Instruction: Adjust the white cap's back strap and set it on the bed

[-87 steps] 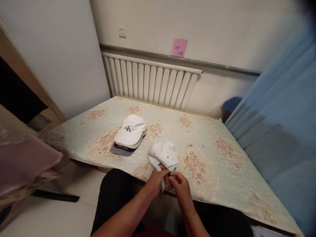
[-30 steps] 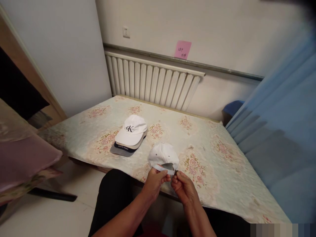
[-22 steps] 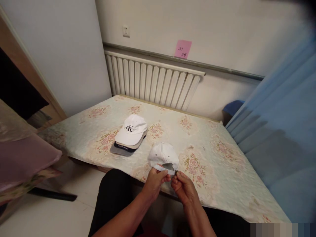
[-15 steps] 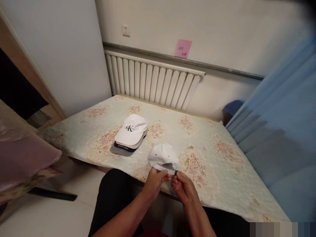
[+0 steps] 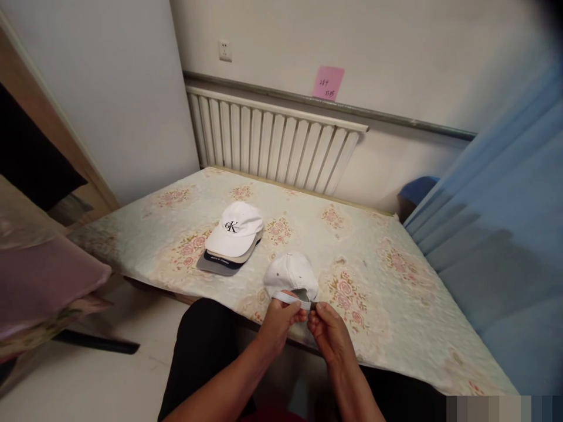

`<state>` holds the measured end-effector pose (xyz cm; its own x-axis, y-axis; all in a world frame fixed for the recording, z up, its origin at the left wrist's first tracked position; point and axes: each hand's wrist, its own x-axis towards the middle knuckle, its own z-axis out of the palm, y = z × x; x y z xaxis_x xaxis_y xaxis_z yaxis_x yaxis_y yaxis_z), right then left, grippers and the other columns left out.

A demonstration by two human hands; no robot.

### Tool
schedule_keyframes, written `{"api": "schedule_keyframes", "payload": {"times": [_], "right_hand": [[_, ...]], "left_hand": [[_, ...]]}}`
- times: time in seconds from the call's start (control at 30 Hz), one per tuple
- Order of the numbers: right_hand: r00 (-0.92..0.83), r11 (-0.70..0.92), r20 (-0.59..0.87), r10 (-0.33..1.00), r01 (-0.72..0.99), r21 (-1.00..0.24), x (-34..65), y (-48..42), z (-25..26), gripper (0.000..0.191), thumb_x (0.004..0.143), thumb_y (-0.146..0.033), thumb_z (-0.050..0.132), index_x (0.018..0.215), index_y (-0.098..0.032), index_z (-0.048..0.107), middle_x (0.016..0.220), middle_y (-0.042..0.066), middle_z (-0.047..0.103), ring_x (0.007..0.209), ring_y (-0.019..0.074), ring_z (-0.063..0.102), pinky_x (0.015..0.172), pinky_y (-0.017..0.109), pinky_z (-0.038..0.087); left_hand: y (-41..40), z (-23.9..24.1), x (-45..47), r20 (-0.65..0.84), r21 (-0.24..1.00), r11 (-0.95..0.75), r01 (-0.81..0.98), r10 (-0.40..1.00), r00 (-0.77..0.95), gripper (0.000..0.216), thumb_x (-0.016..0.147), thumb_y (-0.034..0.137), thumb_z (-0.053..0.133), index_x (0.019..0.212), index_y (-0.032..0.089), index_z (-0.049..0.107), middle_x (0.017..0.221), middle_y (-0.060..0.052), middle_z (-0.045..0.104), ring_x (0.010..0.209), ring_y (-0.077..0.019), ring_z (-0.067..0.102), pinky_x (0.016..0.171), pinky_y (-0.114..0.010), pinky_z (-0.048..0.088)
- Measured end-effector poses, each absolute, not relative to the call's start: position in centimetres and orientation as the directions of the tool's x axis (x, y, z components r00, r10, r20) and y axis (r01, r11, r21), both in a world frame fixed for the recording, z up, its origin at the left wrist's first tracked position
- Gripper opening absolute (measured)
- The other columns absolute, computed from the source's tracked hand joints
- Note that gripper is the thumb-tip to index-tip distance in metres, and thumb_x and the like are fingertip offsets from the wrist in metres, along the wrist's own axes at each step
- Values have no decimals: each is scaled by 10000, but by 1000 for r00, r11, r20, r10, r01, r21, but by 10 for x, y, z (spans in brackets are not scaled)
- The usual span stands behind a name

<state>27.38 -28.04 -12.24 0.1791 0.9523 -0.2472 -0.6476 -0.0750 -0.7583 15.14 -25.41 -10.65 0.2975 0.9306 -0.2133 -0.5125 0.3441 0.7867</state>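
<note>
A white baseball cap (image 5: 290, 271) rests near the front edge of the flowered bed surface, its back opening turned towards me. My left hand (image 5: 284, 318) pinches the cap's white back strap (image 5: 288, 298) from the left. At the strap's right end, my right hand (image 5: 329, 328) is closed on a small dark piece, apparently the strap's end or buckle. Up and to the left lies a stack of caps: a white cap with black letters (image 5: 237, 228) on top, with beige and dark grey brims (image 5: 220, 265) showing beneath it.
The flowered mattress (image 5: 360, 240) reaches back to a white radiator (image 5: 277, 138). A blue curtain (image 5: 492, 234) hangs along the right side. At left are a pink cloth (image 5: 48, 281) and a black leg-like bar (image 5: 97, 344) above the floor.
My right hand has shifted slightly right, with a little more of the dark piece showing beside the strap. My left hand keeps its pinch, and the cap stays in place.
</note>
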Motion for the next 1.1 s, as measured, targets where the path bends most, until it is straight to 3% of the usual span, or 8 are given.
{"api": "schedule_keyframes", "payload": {"times": [0.4, 1.1], "right_hand": [[266, -16, -191, 945, -546, -838, 275, -281, -122, 194, 627, -299, 764, 681, -186, 615, 500, -36, 565, 451, 84, 478, 441, 196, 379], [335, 8, -169, 927, -468, -884, 269, -279, -128, 179, 645, -301, 740, 701, -193, 608, 518, -19, 617, 468, 119, 528, 464, 232, 386]], "left_hand": [[-254, -116, 161, -247, 824, 357, -441, 926, 287, 186, 673, 230, 648, 801, 144, 544, 752, -30, 631, 649, -138, 619, 606, -267, 497], [-255, -124, 174, -205, 849, 285, -446, 954, 219, 109, 675, 233, 629, 709, 172, 545, 571, 18, 571, 527, -126, 549, 550, -257, 433]]}}
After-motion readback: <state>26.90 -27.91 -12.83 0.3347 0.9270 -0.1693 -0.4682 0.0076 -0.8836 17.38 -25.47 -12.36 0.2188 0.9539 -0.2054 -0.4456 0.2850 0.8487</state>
